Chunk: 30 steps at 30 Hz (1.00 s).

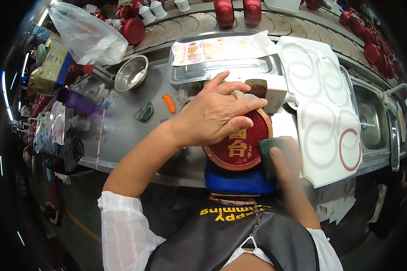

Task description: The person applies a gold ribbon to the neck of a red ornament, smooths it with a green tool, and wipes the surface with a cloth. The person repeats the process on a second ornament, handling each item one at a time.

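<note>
A flat round red bottle (257,135) with gold characters and a copper-coloured rim rests face up on a blue pad (240,183) at the bench's front edge. My left hand (213,113) lies across its upper left part, fingers spread. A pale cloth (243,95) shows between those fingers; the palm hides the rest. At the bottle's lower right edge, my right hand (288,161), blurred, grips a dark green flat scraper (268,161). Just beyond the left fingertips are a brown block (256,87) and a white block (277,93).
Backing sheets (320,135) with ring stickers lie right, near a sink (369,118). Behind, a printed sticker sheet (220,49) lies on a metal tray (186,78). Leftward are a steel bowl (131,73), an orange piece (169,103) and a green scraper piece (144,111). A conveyor (186,23) carries red bottles.
</note>
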Motion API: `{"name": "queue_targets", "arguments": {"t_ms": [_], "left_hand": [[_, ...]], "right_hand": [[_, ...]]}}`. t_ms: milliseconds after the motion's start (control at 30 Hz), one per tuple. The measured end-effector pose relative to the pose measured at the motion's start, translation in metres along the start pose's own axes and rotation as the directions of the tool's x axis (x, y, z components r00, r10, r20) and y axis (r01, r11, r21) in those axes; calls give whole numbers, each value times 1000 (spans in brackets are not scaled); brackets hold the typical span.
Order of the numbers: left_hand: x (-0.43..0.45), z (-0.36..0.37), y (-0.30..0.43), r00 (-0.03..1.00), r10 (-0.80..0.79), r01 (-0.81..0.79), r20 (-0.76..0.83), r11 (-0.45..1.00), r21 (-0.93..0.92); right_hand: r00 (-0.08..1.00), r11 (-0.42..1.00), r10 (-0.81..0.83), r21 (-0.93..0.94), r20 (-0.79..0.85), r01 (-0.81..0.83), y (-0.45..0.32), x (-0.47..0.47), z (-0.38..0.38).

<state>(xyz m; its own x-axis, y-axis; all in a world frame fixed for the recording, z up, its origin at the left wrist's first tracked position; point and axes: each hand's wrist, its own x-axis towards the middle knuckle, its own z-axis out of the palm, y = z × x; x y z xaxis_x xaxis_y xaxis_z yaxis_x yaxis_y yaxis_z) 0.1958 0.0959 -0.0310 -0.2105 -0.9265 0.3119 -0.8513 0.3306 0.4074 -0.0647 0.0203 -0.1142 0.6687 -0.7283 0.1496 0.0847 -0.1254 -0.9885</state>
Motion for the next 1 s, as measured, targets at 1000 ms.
{"name": "queue_targets", "arguments": {"t_ms": [1000], "left_hand": [[-114, 117, 48, 779, -522, 285, -348, 789, -544]], "right_hand": [[994, 995, 81, 60, 75, -85, -22, 90, -21]]}}
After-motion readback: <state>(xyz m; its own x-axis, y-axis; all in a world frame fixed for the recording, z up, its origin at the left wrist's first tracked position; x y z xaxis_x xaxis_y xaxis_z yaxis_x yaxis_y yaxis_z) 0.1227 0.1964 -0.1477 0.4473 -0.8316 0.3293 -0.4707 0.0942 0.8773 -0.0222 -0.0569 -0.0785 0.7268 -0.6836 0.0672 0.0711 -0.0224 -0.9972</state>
